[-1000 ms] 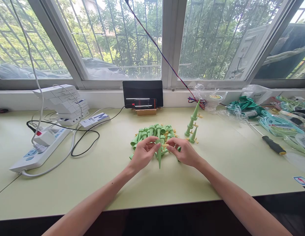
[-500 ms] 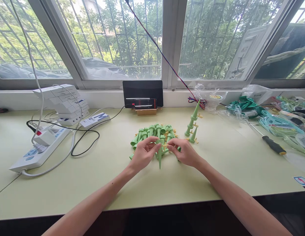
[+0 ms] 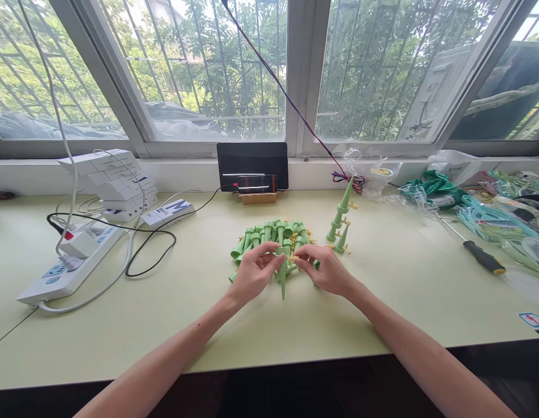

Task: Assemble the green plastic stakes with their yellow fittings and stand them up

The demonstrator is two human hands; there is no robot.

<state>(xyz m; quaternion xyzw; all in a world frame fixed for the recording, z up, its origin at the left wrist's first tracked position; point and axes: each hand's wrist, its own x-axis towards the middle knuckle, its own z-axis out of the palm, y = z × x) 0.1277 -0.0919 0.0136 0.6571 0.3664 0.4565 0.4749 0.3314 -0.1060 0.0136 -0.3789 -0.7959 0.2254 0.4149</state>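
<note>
Between the fingers of my left hand (image 3: 255, 270) is a green plastic watering spike (image 3: 283, 278), its point turned down. A small yellow valve (image 3: 292, 260) sticks out from the spike's right side, and the thumb and fingertips of my right hand (image 3: 325, 268) pinch it. Behind my hands lies a pile of similar green spikes (image 3: 268, 232) with yellow valves among them, partly hidden by my fingers. To the right of the pile, spikes stacked into one another form a tall upright cone (image 3: 337, 220). A single spike (image 3: 341, 240) stands point up beside that stack.
A black tablet (image 3: 252, 158) with a phone (image 3: 257, 184) leans at the back. On the left are a power strip (image 3: 73, 270), white boxes (image 3: 116, 186) and loose cables. A screwdriver (image 3: 483, 257), plastic bags and light-blue packets (image 3: 487, 220) lie on the right.
Hardly anything differs. Both hands keep hold of the spike and its yellow valve in nearly the same place, with only slight finger movement.
</note>
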